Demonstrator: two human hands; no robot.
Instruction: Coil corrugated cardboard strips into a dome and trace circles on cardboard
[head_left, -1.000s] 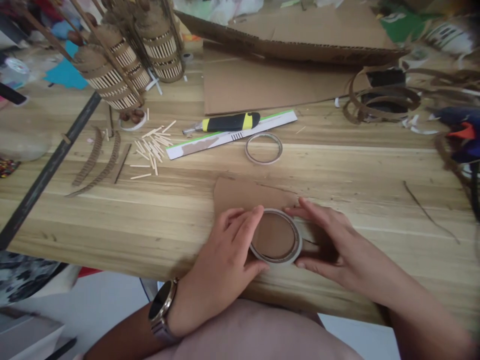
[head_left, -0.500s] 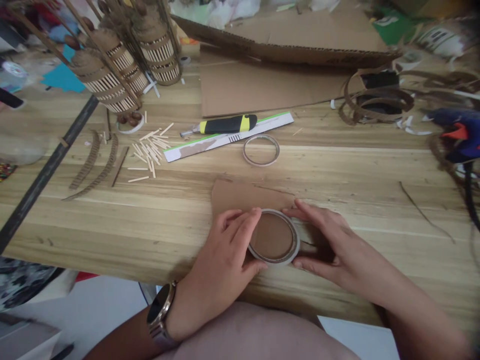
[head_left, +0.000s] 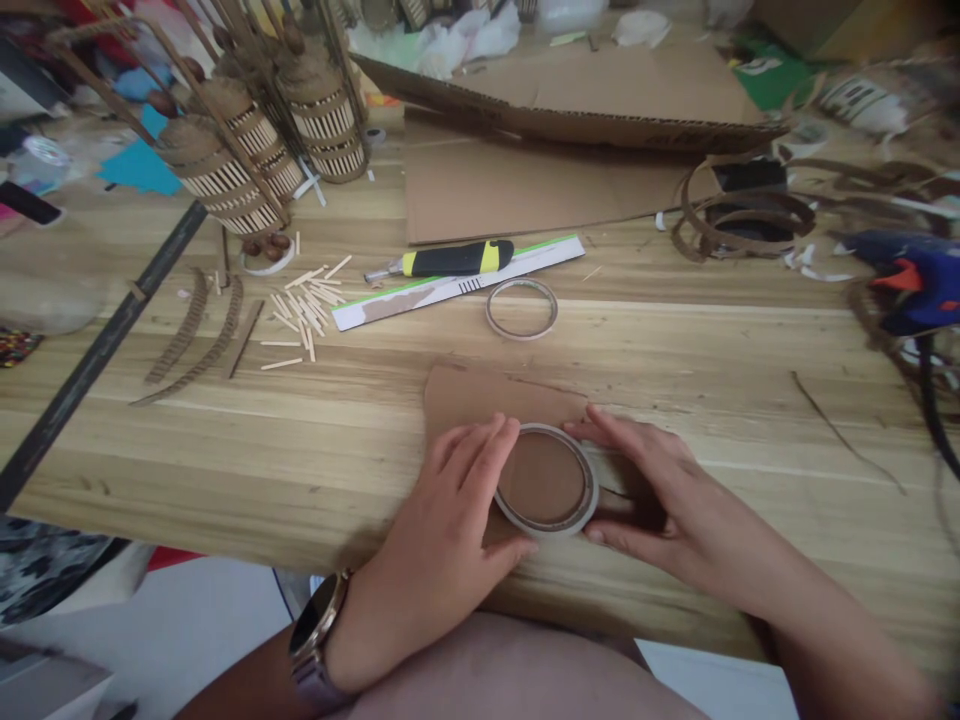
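A roll of tape [head_left: 592, 490] lies flat over a piece of brown cardboard [head_left: 480, 393], whose surface shows through the ring. My left hand [head_left: 450, 520] grips the roll's left side, fingers at the top rim and thumb by the lower edge. On the right side, my right hand [head_left: 667, 490] holds the same roll between thumb and fingers. The cardboard's lower part is hidden under the roll and my hands. Beyond it lie a second, thinner tape ring [head_left: 556, 312], a black-and-yellow utility knife [head_left: 457, 259] and a white ruler-like strip [head_left: 420, 306].
Small wooden sticks [head_left: 304, 305] are scattered at left, near curved ribbed strips [head_left: 180, 330]. Stick-clad cylinders [head_left: 322, 110] stand at the back left. A large cardboard sheet [head_left: 480, 190] lies at the back. Brown strip coils [head_left: 750, 215] and a blue glue gun [head_left: 915, 270] are at right.
The view has shifted slightly, so the table things appear a little lower. Both hands stay on the tape roll, with hardly any movement.
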